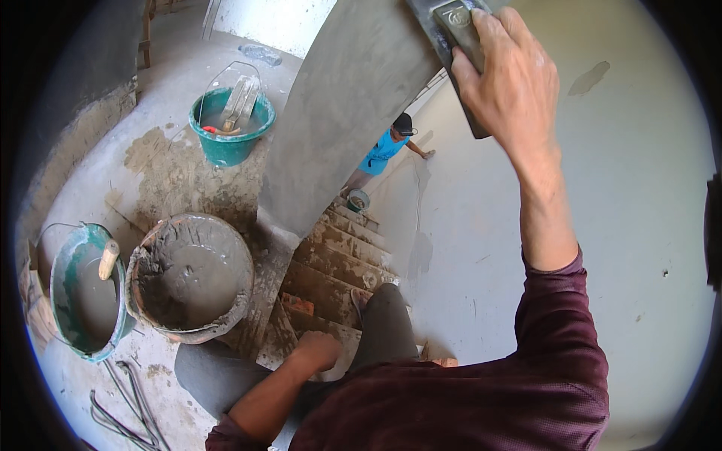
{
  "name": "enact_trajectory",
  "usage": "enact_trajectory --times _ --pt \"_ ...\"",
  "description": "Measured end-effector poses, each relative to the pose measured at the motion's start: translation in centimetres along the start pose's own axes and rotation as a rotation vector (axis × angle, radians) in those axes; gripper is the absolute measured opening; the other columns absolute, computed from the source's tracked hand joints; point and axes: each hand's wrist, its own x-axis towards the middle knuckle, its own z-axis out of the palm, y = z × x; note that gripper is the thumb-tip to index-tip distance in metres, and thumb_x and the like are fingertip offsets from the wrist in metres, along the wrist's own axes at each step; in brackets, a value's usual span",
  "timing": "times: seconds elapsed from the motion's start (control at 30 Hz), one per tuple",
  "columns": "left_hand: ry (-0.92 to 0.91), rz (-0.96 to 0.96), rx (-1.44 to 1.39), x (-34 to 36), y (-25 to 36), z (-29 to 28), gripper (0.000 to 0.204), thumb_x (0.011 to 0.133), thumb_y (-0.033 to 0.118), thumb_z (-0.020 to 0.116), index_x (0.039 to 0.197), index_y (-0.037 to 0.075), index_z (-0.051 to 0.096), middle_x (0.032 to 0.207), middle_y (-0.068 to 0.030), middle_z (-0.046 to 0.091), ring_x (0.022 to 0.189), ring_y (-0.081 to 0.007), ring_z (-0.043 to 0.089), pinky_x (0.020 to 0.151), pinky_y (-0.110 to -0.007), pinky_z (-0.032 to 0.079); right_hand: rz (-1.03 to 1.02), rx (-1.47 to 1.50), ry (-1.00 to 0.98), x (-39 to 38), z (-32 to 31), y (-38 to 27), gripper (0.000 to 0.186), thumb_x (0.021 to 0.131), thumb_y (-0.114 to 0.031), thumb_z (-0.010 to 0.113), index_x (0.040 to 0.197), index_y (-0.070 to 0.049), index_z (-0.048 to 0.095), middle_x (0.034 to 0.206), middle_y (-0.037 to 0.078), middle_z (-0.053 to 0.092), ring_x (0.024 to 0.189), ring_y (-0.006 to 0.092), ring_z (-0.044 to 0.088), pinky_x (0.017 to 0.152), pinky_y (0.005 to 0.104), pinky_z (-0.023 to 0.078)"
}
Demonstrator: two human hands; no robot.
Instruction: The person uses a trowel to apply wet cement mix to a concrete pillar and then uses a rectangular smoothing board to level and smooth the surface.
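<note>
My right hand (pixel 511 86) grips the dark handle of a flat plastering trowel (pixel 429 30) at the top of the head view, its blade against the upper part of a curved grey plastered surface (pixel 323 120). My left hand (pixel 318 349) is low near my thighs, fingers curled; whether they hold anything is hidden. To its left sit a round bucket (pixel 192 278) of grey wet mortar and a teal bucket (pixel 86 323) of murky water with a wooden handle sticking up from it.
Another person (pixel 383 150) in a blue shirt stands down the dirty stairs (pixel 338 263), one hand on the pale wall (pixel 624 188), near a small bucket (pixel 358 200). Another teal bucket (pixel 229 150) holding tools stands upper left. Bent rods (pixel 131 410) lie lower left.
</note>
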Motion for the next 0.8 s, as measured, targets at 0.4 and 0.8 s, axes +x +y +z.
enact_trajectory --times 0.4,0.8 --pt "-0.075 -0.030 -0.026 0.8 -0.7 0.0 0.026 0.081 0.018 0.057 0.095 0.005 0.073 0.103 -0.0184 0.070 0.098 -0.0366 0.067 0.083 -0.047 0.053 0.076 0.759 -0.181 -16.6 5.1 -9.5 0.038 0.073 -0.011 0.071 0.108 0.002 0.061 0.099 0.015 0.057 0.091 0.0297 0.059 0.073 0.0388 0.054" --pt "-0.288 -0.024 -0.006 3.6 -2.6 3.6 0.028 0.083 0.018 0.052 0.094 0.001 0.072 0.101 -0.0211 0.069 0.095 -0.0400 0.066 0.081 -0.049 0.052 0.824 1.100 0.342 -2.5 7.2 4.6 0.045 0.092 -0.023 0.064 0.127 0.004 0.059 0.099 0.005 0.065 0.091 0.0109 0.058 0.082 0.0267 0.047"
